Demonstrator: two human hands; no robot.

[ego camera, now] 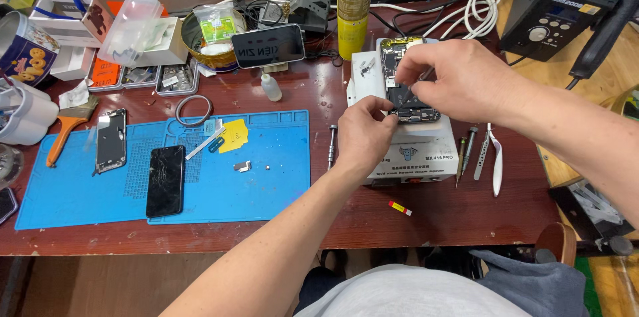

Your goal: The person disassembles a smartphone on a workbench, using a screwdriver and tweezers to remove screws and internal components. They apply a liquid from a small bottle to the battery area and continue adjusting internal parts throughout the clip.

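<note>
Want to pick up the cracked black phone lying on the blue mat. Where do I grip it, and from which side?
Probably by its two long edges near the middle, coming straight down from above. The cracked black phone lies flat on the blue mat, long axis running near to far, with bare mat on both sides. The opened phone body to its left lies apart, so fingers should fit.

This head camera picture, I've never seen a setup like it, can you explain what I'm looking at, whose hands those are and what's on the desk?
The camera sits on a person's head and looks down at their own two bare hands over a wooden desk. Both hands work on an opened phone lying on a white box-shaped machine. The left hand steadies the phone's lower end; the right hand pinches a thin tool, mostly hidden, over its insides. On the blue mat lie a cracked black screen and another phone part. A yellow spray can stands behind, and screwdrivers lie beside the machine.
</note>
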